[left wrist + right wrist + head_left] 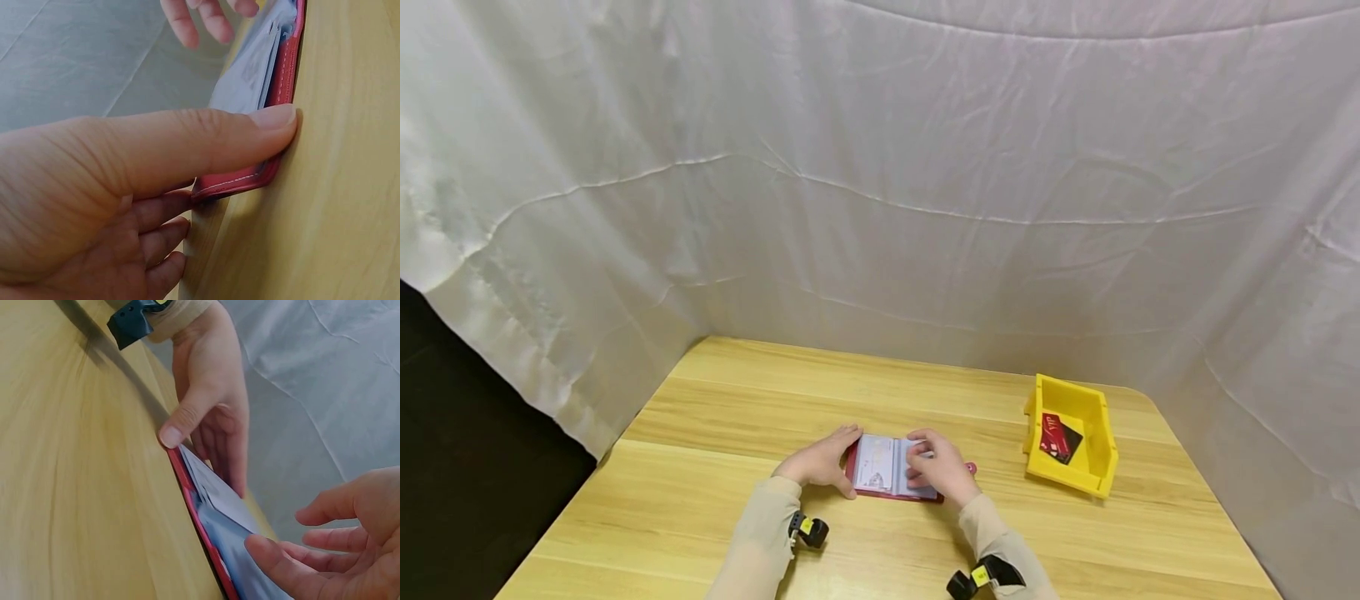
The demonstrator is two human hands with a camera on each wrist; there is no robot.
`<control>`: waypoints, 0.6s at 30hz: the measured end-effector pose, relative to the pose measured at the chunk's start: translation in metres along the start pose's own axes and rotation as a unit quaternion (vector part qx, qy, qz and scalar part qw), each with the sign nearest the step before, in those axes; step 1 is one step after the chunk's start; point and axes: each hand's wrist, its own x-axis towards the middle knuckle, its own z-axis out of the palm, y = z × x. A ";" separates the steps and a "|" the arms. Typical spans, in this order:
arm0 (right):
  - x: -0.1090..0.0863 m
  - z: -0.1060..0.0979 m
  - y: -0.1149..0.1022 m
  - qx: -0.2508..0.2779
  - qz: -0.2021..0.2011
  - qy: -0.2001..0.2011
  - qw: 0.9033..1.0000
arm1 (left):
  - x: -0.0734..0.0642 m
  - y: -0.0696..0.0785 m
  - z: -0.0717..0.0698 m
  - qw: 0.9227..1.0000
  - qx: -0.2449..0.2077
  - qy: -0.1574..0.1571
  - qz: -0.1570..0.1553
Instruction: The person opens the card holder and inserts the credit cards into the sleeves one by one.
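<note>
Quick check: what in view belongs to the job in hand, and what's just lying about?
In the job:
Red holder, open
White printed card in its left side
Left hand, gripping the holder's edge
Right hand, at the right page

Probably just lying about, untouched:
Yellow bin
Red VIP card inside it
Dark card, partly under the red one

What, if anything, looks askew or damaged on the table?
No damage shows. Only slightly untidy: in the bin, a red card lies askew, partly covering a black one. The open wallet looks normal.
</note>
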 end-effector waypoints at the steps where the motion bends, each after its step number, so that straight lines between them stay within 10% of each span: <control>1: -0.001 -0.003 0.000 -0.003 0.001 0.002 1.000 | 0.000 0.000 0.000 1.000 0.000 0.000 0.001; 18: -0.020 -0.080 0.012 -0.019 -0.014 0.013 1.000 | -0.003 0.002 -0.001 1.000 -0.014 0.002 0.001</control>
